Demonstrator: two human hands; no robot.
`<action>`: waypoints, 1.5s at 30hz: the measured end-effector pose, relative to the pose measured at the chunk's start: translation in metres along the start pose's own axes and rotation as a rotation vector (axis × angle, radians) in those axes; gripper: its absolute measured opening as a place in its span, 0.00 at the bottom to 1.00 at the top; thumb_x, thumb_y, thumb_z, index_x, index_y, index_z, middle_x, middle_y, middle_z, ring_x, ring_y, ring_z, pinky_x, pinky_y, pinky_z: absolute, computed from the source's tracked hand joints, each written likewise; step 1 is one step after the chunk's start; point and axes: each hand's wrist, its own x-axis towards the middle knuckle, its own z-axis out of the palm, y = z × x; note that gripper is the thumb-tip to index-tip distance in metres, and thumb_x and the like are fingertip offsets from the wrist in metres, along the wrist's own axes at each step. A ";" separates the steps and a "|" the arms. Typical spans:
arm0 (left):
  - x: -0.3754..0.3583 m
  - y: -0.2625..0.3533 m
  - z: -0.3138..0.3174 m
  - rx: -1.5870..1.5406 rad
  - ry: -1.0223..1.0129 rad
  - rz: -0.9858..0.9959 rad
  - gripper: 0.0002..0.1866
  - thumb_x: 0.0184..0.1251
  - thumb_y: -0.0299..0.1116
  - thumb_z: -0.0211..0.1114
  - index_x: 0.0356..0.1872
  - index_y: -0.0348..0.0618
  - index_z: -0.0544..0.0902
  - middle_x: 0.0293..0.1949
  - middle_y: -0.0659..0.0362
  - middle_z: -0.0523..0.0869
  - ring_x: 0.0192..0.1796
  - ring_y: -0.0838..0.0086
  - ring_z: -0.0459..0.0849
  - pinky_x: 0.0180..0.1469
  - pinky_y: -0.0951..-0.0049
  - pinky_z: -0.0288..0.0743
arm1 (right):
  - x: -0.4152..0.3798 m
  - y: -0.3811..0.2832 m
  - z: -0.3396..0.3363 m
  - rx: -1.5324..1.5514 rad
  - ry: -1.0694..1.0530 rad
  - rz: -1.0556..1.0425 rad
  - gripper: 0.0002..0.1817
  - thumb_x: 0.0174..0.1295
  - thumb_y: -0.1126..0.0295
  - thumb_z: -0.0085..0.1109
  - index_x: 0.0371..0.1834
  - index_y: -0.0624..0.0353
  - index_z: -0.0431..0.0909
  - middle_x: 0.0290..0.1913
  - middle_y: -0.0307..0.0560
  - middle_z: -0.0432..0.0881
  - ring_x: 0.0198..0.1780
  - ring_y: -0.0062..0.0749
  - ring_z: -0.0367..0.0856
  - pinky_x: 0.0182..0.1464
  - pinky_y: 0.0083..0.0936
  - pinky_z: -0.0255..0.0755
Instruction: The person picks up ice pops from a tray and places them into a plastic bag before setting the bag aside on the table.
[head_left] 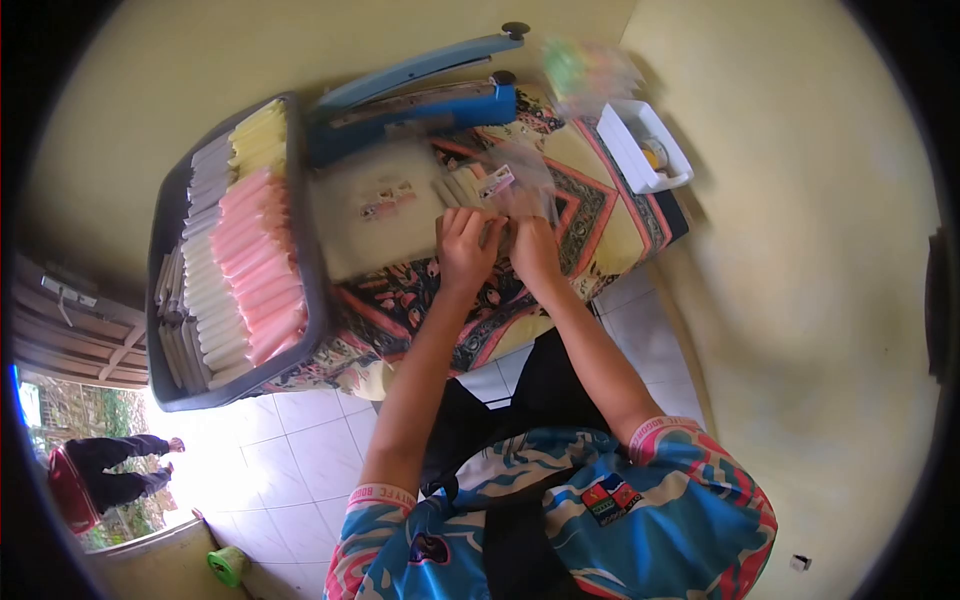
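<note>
Side by side over the table's front part, my left hand point(465, 252) and my right hand point(534, 252) are closed on the near end of a clear plastic bag point(535, 172). Their fingertips almost meet, and the exact grip is partly hidden. The bag carries a small printed label point(496, 182), and some pale wrapped sticks point(458, 187) show beside the label. To the left of my hands lies a stack of clear plastic bags point(350, 225) with printed labels, blurred.
A dark tray point(318, 335) of pink, yellow, white and greyish wrapped sticks stands left. Behind is a blue impulse sealer point(440, 108), its arm raised. A white container point(667, 180) and a blurred colourful bag point(590, 75) are at right. Another person point(105, 470) is outside the doorway.
</note>
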 end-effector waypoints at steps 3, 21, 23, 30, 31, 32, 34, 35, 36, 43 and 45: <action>-0.001 0.000 0.000 -0.013 -0.004 -0.002 0.08 0.53 0.26 0.75 0.30 0.42 0.82 0.32 0.58 0.83 0.39 0.58 0.79 0.43 0.60 0.71 | 0.010 -0.015 -0.015 0.000 -0.110 0.082 0.36 0.56 0.87 0.52 0.72 0.64 0.62 0.53 0.72 0.76 0.50 0.69 0.78 0.51 0.51 0.74; 0.000 -0.001 0.003 -0.007 0.011 0.006 0.08 0.52 0.25 0.76 0.29 0.43 0.83 0.31 0.58 0.83 0.37 0.60 0.79 0.43 0.63 0.71 | 0.021 0.044 0.034 0.070 -0.137 0.013 0.29 0.61 0.79 0.51 0.69 0.60 0.65 0.63 0.67 0.72 0.66 0.65 0.68 0.62 0.47 0.68; 0.001 -0.001 0.001 -0.003 0.001 0.001 0.08 0.52 0.25 0.76 0.29 0.43 0.83 0.31 0.58 0.84 0.37 0.60 0.79 0.43 0.63 0.71 | 0.018 0.026 0.016 0.049 -0.086 0.027 0.31 0.61 0.80 0.50 0.71 0.59 0.64 0.65 0.66 0.71 0.66 0.65 0.68 0.62 0.46 0.68; 0.001 0.000 0.002 -0.003 -0.003 0.001 0.08 0.52 0.26 0.76 0.29 0.43 0.83 0.32 0.59 0.84 0.38 0.61 0.80 0.43 0.63 0.71 | 0.033 0.012 0.005 0.104 -0.054 -0.065 0.29 0.63 0.80 0.46 0.71 0.60 0.65 0.68 0.64 0.69 0.67 0.63 0.69 0.66 0.41 0.65; 0.001 -0.001 0.001 0.001 -0.005 0.000 0.08 0.52 0.26 0.76 0.29 0.43 0.83 0.31 0.59 0.84 0.38 0.61 0.80 0.43 0.63 0.71 | 0.035 0.013 0.006 0.120 -0.082 -0.038 0.29 0.64 0.79 0.45 0.71 0.60 0.65 0.68 0.64 0.70 0.67 0.62 0.70 0.67 0.41 0.65; 0.001 -0.001 0.002 0.003 -0.007 -0.003 0.08 0.52 0.26 0.76 0.29 0.43 0.83 0.31 0.59 0.84 0.38 0.61 0.80 0.43 0.63 0.71 | 0.036 0.013 0.008 0.135 -0.110 -0.010 0.28 0.65 0.79 0.45 0.71 0.60 0.65 0.68 0.64 0.70 0.67 0.61 0.70 0.67 0.40 0.65; 0.001 0.000 0.002 0.004 -0.009 -0.006 0.08 0.52 0.26 0.76 0.29 0.43 0.83 0.31 0.59 0.84 0.38 0.61 0.80 0.43 0.63 0.71 | 0.037 0.011 0.007 0.097 -0.114 -0.020 0.27 0.66 0.78 0.43 0.71 0.60 0.66 0.66 0.63 0.72 0.67 0.59 0.71 0.67 0.39 0.65; 0.001 0.000 0.001 0.003 -0.010 -0.007 0.08 0.52 0.26 0.76 0.29 0.43 0.83 0.31 0.59 0.84 0.38 0.61 0.80 0.43 0.63 0.71 | 0.038 0.009 0.006 0.077 -0.116 -0.024 0.27 0.67 0.77 0.42 0.71 0.60 0.66 0.65 0.63 0.73 0.67 0.58 0.71 0.66 0.39 0.65; 0.001 0.000 0.001 0.003 -0.010 -0.008 0.08 0.52 0.26 0.76 0.29 0.43 0.83 0.31 0.59 0.84 0.38 0.61 0.80 0.43 0.63 0.71 | 0.041 0.008 0.004 0.134 -0.119 -0.022 0.26 0.67 0.77 0.43 0.70 0.60 0.67 0.65 0.63 0.74 0.67 0.57 0.71 0.66 0.38 0.65; 0.000 0.000 0.002 0.004 -0.022 -0.005 0.08 0.52 0.26 0.76 0.29 0.43 0.83 0.30 0.59 0.83 0.38 0.60 0.80 0.43 0.63 0.71 | 0.047 0.022 0.004 0.238 -0.193 -0.031 0.35 0.53 0.83 0.57 0.69 0.56 0.69 0.64 0.64 0.75 0.68 0.61 0.69 0.67 0.43 0.65; 0.000 0.000 0.001 0.003 -0.025 -0.007 0.08 0.52 0.27 0.76 0.29 0.43 0.83 0.30 0.59 0.83 0.38 0.60 0.80 0.43 0.63 0.71 | 0.049 0.023 0.005 0.229 -0.202 -0.054 0.35 0.52 0.83 0.58 0.69 0.56 0.69 0.63 0.64 0.75 0.67 0.62 0.69 0.66 0.44 0.65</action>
